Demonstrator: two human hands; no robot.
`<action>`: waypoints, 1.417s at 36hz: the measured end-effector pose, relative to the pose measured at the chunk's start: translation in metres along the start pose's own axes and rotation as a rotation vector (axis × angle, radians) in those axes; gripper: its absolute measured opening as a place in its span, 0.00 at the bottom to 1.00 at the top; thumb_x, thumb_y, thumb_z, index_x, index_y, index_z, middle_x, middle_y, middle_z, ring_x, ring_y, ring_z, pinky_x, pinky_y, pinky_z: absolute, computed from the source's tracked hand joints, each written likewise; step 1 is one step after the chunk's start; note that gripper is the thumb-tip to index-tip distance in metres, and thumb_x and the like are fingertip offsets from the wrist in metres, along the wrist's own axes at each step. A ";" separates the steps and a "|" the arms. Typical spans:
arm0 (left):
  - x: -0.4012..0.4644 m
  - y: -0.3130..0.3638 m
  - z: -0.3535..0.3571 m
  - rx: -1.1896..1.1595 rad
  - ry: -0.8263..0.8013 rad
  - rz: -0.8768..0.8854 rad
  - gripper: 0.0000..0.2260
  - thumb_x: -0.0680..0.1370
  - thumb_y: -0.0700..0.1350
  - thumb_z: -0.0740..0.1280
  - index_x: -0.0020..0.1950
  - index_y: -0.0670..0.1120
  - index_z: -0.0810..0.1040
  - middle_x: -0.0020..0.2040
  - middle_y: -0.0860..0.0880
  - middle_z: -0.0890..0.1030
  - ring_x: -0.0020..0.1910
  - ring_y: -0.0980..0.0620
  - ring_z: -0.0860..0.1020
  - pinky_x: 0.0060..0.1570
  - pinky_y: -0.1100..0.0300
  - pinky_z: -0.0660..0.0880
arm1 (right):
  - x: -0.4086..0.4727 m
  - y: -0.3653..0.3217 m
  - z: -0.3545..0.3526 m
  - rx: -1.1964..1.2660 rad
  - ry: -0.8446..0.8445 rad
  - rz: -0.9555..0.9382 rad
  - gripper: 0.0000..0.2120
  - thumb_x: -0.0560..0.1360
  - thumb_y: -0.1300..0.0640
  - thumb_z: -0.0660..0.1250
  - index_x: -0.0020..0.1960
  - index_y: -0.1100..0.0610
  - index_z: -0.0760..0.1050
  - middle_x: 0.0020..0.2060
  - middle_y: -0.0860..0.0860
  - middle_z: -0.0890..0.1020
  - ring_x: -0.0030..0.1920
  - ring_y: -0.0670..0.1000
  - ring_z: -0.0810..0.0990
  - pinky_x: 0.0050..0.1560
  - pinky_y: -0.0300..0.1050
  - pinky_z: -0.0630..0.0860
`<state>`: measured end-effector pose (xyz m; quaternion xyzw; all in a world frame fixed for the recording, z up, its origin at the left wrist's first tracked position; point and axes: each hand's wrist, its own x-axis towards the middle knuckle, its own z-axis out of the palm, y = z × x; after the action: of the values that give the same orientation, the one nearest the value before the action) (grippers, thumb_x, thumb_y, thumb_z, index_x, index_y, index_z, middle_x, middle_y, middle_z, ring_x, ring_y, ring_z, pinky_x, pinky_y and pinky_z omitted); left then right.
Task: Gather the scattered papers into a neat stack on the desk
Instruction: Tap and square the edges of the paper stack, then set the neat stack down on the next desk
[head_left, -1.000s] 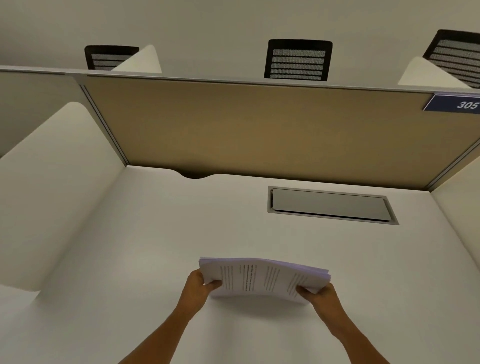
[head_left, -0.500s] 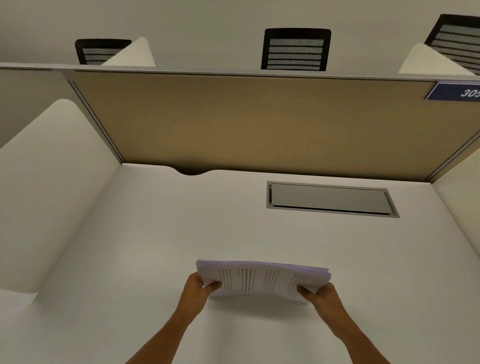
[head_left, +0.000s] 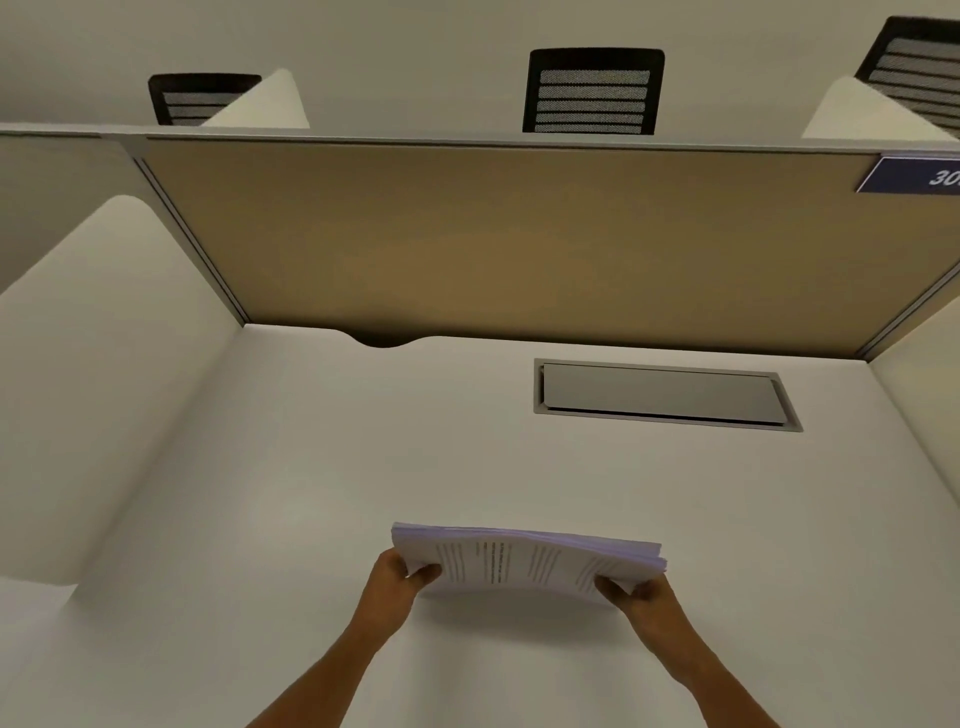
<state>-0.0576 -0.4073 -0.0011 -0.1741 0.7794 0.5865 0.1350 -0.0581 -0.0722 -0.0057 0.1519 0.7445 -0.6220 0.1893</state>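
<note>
Left side: our left hand (head_left: 392, 582) pinches the left edge of the stack of papers (head_left: 524, 564), thumb on top. The stack sits above the near middle of the white desk (head_left: 311, 493), bowed upward (shadow beneath; contact with the surface unclear). Our right hand (head_left: 647, 597) clamps its right edge. Farther right, a grey cable hatch (head_left: 660, 393) lies closed.

Grey cable hatch (head_left: 660, 395) set flush in surface, ahead of right hand, lid closed. Tan partition panel (head_left: 519, 239) upright farther ahead of both hands. Blue number plate (head_left: 914, 175) at its top corner, beyond right hand, cut off by frame edge. Three black mesh chair backs beyond panel: centre (head_left: 593, 91), left-hand side (head_left: 200, 97), right-hand side (head_left: 919, 62).
</note>
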 end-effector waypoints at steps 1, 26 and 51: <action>-0.001 -0.001 0.001 -0.002 0.003 -0.002 0.11 0.76 0.34 0.69 0.54 0.49 0.81 0.44 0.56 0.86 0.44 0.63 0.83 0.39 0.73 0.77 | 0.000 0.000 0.001 0.001 -0.004 0.000 0.12 0.78 0.59 0.71 0.57 0.44 0.80 0.49 0.38 0.87 0.51 0.36 0.83 0.44 0.28 0.79; 0.002 -0.003 0.000 -0.011 -0.054 -0.030 0.09 0.76 0.35 0.70 0.52 0.47 0.83 0.46 0.52 0.87 0.49 0.50 0.85 0.45 0.63 0.81 | 0.012 0.011 -0.008 -0.168 0.000 -0.004 0.05 0.80 0.57 0.68 0.53 0.52 0.83 0.44 0.40 0.88 0.48 0.45 0.86 0.44 0.32 0.80; -0.034 0.083 -0.086 0.474 -0.304 0.076 0.15 0.75 0.62 0.66 0.60 0.60 0.76 0.54 0.58 0.83 0.52 0.60 0.82 0.56 0.58 0.78 | 0.001 -0.130 0.020 -0.636 -0.552 -0.142 0.14 0.75 0.50 0.68 0.53 0.59 0.82 0.50 0.54 0.87 0.49 0.55 0.87 0.52 0.51 0.83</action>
<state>-0.0629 -0.4656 0.1087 -0.0184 0.8715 0.4122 0.2651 -0.1173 -0.1150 0.1031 -0.1379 0.8292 -0.3903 0.3756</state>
